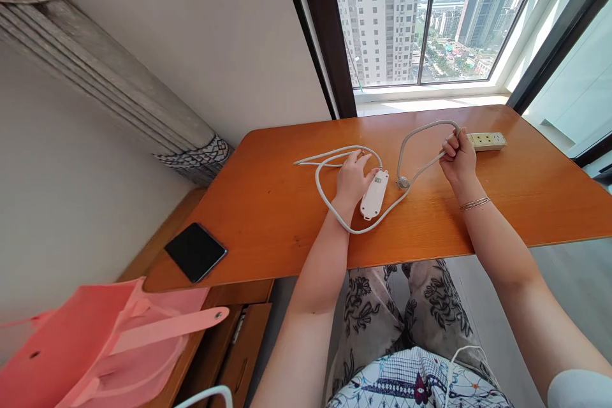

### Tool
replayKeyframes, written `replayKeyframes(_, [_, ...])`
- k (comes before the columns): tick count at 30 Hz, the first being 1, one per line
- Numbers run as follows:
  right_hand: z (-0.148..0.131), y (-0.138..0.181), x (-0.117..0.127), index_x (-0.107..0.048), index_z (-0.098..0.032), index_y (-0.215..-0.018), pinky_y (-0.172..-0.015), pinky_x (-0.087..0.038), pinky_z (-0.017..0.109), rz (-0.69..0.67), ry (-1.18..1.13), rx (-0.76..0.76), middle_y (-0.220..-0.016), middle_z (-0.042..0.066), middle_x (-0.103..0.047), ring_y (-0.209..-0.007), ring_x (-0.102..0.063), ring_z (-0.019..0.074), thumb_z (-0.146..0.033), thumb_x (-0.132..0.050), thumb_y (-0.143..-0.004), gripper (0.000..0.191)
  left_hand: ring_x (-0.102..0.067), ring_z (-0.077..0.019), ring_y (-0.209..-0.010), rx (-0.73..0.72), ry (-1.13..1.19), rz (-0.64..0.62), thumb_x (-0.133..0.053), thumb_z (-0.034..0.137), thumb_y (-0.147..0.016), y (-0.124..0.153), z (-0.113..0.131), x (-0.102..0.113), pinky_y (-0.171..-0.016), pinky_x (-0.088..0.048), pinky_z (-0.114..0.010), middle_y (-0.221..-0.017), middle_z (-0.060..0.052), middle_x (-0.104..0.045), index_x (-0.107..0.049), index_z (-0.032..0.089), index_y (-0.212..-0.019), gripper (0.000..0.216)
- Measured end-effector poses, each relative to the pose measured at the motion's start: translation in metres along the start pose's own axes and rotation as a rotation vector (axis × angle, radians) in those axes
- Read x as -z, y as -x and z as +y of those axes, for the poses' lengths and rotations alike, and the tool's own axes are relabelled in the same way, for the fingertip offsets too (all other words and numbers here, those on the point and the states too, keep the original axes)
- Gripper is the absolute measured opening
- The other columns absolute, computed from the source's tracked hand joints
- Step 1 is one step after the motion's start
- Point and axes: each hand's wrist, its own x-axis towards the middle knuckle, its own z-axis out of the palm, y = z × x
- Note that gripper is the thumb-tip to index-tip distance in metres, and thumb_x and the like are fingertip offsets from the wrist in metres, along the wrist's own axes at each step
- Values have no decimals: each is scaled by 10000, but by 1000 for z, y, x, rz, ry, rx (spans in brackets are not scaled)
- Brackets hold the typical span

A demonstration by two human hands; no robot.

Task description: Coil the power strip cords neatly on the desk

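A white power strip point(375, 194) lies with its plain side up near the middle of the table. My left hand point(352, 178) rests beside it, fingers stretched out over the looped cord and thumb by the strip's upper end. On the right, my right hand point(459, 156) is closed in a pinch on the white cord point(421, 131), part of which arcs above the table. The cord's plug point(403, 183) sits between my hands. Just past my right hand is a second power strip point(488, 141), its sockets showing; its near end is hidden by my fingers.
The orange-brown wooden table point(272, 204) holds a black phone point(196, 252) at its left corner. A pink bag point(105, 350) stands lower left, by wooden drawers point(246, 350). Behind the table are a window point(421, 32) and a grey curtain point(119, 70).
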Motion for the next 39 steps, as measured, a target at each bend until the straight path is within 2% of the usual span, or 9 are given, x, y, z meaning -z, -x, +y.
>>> replayKeyframes(4, [1, -5, 5, -505, -213, -763, -315, -193, 129, 38, -62, -39, -546, -130, -255, -388, -260, 25, -474, -756, -885, 383, -671, -269, -995, 27, 75, -117, -637, 287, -901, 0, 2, -2, -926, -504, -391, -1099, -118, -706, -756, 192, -1065, 224])
replayKeyframes(8, [-4, -17, 17, -480, -217, -754, -313, -181, 132, 110, -123, -34, -538, -135, -250, -379, -269, 25, -451, -747, -894, 382, -631, -213, -745, 112, 202, -296, -686, 295, -819, -4, -9, 1, -728, -482, -325, -779, -45, -702, -718, 202, -826, 99])
replayKeyframes(13, [-9, -25, 25, -493, -213, -757, -315, -203, 125, 189, -246, 9, -532, -139, -275, -369, -285, 19, -419, -693, -941, 342, -597, -223, -675, 264, 12, -233, -735, 368, -747, -6, -26, 14, -658, -442, -320, -654, -50, -653, -613, 225, -643, 215])
replayKeyframes(19, [-11, -22, 20, -503, -219, -755, -307, -230, 132, 203, -167, 67, -546, -128, -291, -376, -300, 26, -505, -691, -924, 381, -681, -281, -894, 312, -243, -184, -693, 300, -744, -5, -29, 28, -759, -480, -353, -950, -103, -763, -673, 229, -836, 119])
replayKeyframes(24, [-14, -19, 17, -489, -212, -734, -309, -224, 125, 148, -149, 60, -551, -126, -277, -382, -302, 17, -483, -721, -909, 397, -692, -256, -842, 276, -276, -474, -774, 185, -574, -2, -33, 36, -689, -475, -311, -862, -58, -757, -653, 231, -776, 240])
replayKeyframes(29, [-15, -16, 15, -511, -209, -746, -307, -210, 113, 82, -192, 29, -544, -129, -276, -383, -307, 5, -423, -770, -884, 363, -701, -264, -790, 214, -174, -714, -920, 412, -449, 1, -20, 41, -636, -475, -304, -789, -15, -728, -608, 240, -772, 481])
replayKeyframes(33, [-12, -11, 11, -566, -223, -800, -303, -214, 109, 61, -204, 6, -542, -130, -294, -383, -335, 0, -405, -786, -873, 295, -704, -263, -867, 237, -208, -675, -828, 630, -619, 2, -2, 30, -673, -471, -309, -929, -50, -752, -613, 216, -832, 513])
replayKeyframes(36, [-10, -9, 9, -569, -226, -802, -300, -227, 107, 44, -197, -9, -546, -127, -323, -396, -362, 3, -394, -786, -873, 284, -704, -255, -921, 217, -174, -575, -756, 611, -750, 4, 12, 13, -710, -464, -303, -1021, -73, -760, -628, 203, -930, 465])
replayKeyframes(39, [-10, -8, 8, -568, -221, -809, -301, -246, 98, 50, -228, -15, -557, -126, -356, -405, -376, 3, -359, -756, -904, 252, -697, -271, -958, 151, -282, -508, -514, 540, -961, 8, 26, 1, -718, -430, -321, -1023, -110, -758, -648, 194, -923, 373])
